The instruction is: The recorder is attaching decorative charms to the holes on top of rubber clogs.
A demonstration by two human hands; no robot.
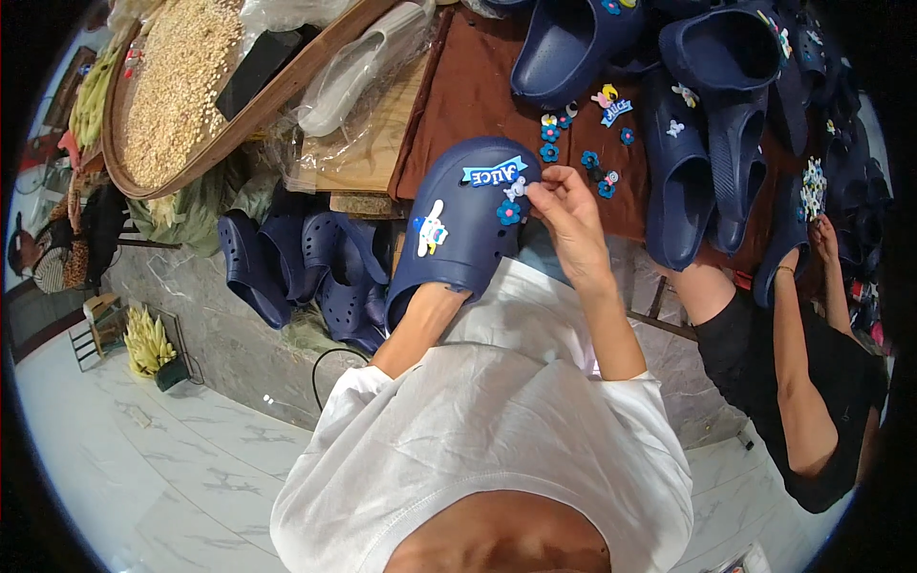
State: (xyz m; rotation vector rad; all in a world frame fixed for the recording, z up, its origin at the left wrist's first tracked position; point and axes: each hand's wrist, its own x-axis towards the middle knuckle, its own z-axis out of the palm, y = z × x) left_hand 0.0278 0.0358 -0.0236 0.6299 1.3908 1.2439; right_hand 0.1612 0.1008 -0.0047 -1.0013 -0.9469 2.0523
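Note:
A dark blue foam clog (458,205) is held up in front of me, toe pointing away. My left hand (437,304) reaches inside it through the heel opening, so its fingers are hidden. On the clog's upper sit a blue banner-shaped charm (494,172), a blue flower charm (508,212) and a white long-eared character charm (430,229). My right hand (571,215) is at the clog's right side, thumb and forefinger pinching a small pale lilac charm (517,188) against the upper, beside the flower.
Loose charms (549,138) lie on the brown cloth (468,86) beyond the clog. More blue clogs (678,172) stand at right, others (325,258) hang lower left. A woven tray (258,95) of pale grains is upper left. Another person (798,382) handles a clog at right.

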